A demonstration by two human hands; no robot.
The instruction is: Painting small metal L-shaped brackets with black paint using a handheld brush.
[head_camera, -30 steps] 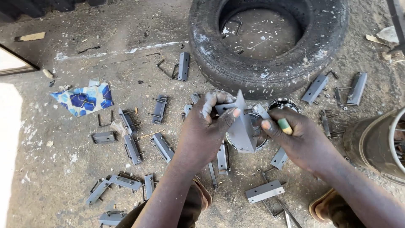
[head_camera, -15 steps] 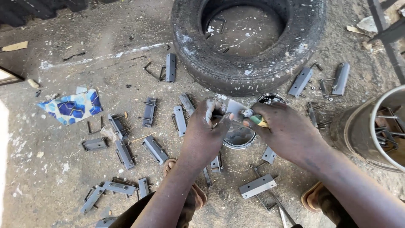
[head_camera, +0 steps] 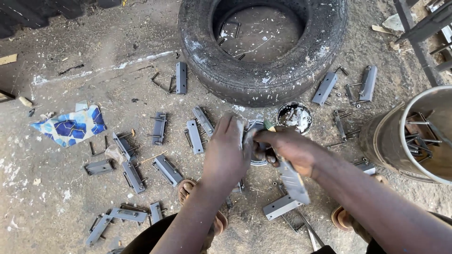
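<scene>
Squatting over a dusty concrete floor, the person works with both hands close together at the middle of the view. The left hand (head_camera: 226, 153) is seen from its back, fingers curled round the upper end of a flat grey metal bracket (head_camera: 291, 178), though what lies under its palm is hidden. The right hand (head_camera: 287, 148) is closed in a fist round a small brush with a yellow-green handle (head_camera: 269, 125), whose tip pokes up just above the knuckles; the same hand lies against the bracket, which slants down and to the right from between the hands and hangs above the floor.

Just beyond the hands stands a small round tin (head_camera: 294, 116) with whitish paint in it, and close behind that lies a big worn tyre (head_camera: 263, 75). Many more grey brackets are scattered over the floor: one (head_camera: 281, 207) lies just below the held piece, others (head_camera: 167, 169) spread out to the left, and two (head_camera: 325, 88) rest beside the tyre on the right. A metal drum (head_camera: 395, 141) at the right edge holds further pieces. A blue patterned scrap (head_camera: 70, 126) lies well apart on the left. A sandalled foot (head_camera: 188, 188) shows under the left forearm.
</scene>
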